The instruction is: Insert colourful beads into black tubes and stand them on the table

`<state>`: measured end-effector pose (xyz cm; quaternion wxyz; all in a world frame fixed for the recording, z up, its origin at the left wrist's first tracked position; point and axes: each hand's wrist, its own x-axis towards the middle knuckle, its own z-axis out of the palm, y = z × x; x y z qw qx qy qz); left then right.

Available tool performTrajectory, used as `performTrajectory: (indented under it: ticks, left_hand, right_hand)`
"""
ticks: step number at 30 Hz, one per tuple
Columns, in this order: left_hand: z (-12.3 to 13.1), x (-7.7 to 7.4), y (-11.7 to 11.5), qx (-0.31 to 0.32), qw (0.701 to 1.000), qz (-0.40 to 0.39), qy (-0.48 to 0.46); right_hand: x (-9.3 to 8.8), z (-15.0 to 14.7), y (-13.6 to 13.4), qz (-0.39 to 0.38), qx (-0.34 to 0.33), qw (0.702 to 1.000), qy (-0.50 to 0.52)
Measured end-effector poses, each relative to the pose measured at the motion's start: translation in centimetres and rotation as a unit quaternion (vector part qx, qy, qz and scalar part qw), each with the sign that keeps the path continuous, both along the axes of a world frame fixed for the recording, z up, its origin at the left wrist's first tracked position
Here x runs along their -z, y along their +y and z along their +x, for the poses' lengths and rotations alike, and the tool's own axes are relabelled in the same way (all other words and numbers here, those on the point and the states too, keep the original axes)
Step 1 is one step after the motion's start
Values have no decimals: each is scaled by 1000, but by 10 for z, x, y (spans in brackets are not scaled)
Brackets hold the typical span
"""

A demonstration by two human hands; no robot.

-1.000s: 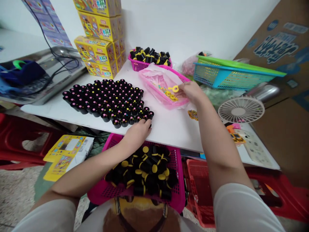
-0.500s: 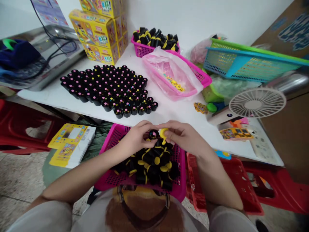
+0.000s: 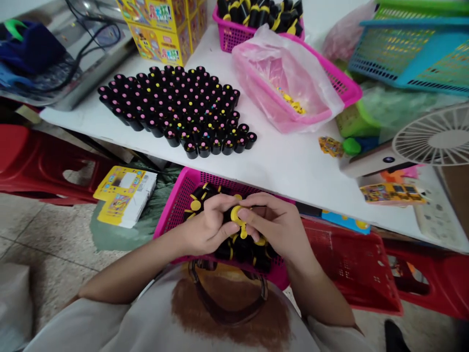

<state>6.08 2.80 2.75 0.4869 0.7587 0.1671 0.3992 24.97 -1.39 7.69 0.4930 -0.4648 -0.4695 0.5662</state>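
Above a pink basket (image 3: 167,211) at my lap, my two hands meet. My left hand (image 3: 205,227) is closed around a small black cup (image 3: 227,215), mostly hidden by the fingers and a yellow piece. My right hand (image 3: 282,226) pinches that yellow round lid with a small tab (image 3: 243,232). The lid lies over the cup's end; whether it is seated there I cannot tell. Below the hands, the basket holds many black cups with yellow lids (image 3: 195,205).
On the white table (image 3: 289,164) stand rows of black cups with pink or yellow dots (image 3: 176,105). Behind are a bag-lined pink basket (image 3: 256,90), another basket of lidded cups (image 3: 229,39) and yellow boxes (image 3: 161,44). A fan (image 3: 436,139) stands right.
The yellow lid has moved from beside the black cup to over its end. Both hands have come closer together, and the camera view has tilted down and shifted.
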Motion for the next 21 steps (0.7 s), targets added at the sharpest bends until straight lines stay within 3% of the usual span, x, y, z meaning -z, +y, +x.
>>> performTrajectory:
  ticks: [2, 4, 6, 9, 11, 14, 16, 19, 21]
  left_hand:
    - [2, 2, -5, -3, 1000, -19, -24]
    - [5, 1, -11, -25, 994, -96, -52]
    - [9, -4, -16, -44, 968, -225, -101]
    - [16, -18, -22, -35, 894, -409, -180]
    - [21, -28, -24, -7, 847, -484, -219]
    - [26, -38, -26, 36, 780, -570, -256]
    - [28, -41, -27, 47, 742, -616, -261]
    - [30, -40, -29, 48, 726, -639, -250]
    - [30, -37, -32, 37, 751, -612, -245]
  right_hand:
    - [3, -4, -2, 35, 15, 999, -30]
    - [5, -5, -3, 117, 43, 986, -115]
    - [7, -4, -3, 242, 52, 944, -218]
    - [9, -3, -3, 404, 9, 862, -307]
    - [12, -5, -5, 433, 2, 843, -319]
    - [21, -11, -8, 445, 53, 836, -316]
    - [27, -15, -9, 481, 80, 816, -310]
    - [30, -17, -8, 513, 85, 799, -303]
    - [25, -14, -9, 484, 69, 821, -297]
